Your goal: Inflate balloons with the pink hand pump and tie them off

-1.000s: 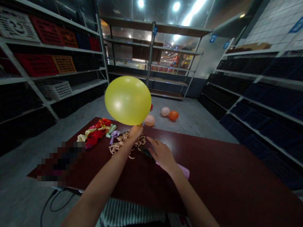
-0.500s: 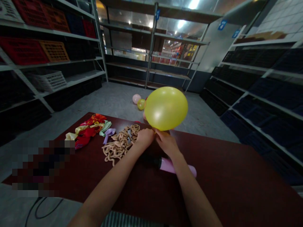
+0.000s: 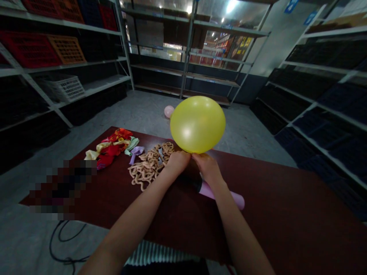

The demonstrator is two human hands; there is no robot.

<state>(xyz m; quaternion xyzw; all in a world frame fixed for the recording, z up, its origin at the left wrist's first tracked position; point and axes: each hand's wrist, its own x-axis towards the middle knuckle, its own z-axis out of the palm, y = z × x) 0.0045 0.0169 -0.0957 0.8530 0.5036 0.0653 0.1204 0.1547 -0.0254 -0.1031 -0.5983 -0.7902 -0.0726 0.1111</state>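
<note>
A blown-up yellow balloon [image 3: 197,124] stands above the far edge of a dark red table [image 3: 272,214]. My left hand [image 3: 177,162] and my right hand [image 3: 208,168] are both closed on its neck, just under the balloon, fingers pinched together. A pink and black hand pump [image 3: 220,193] lies on the table under my right wrist. Left of my hands lies a heap of tan rubber rings or bands [image 3: 149,166].
A pile of flat red, yellow, green and lilac balloons [image 3: 113,149] lies at the table's left end. A pink balloon [image 3: 168,111] rests on the grey floor beyond. Metal shelves with crates [image 3: 61,88] line the walls. A cable [image 3: 65,244] trails on the floor at left.
My right hand left the table and joined my left hand at the balloon's neck. The balloon shifted from left of centre to the middle, over the table's far edge.
</note>
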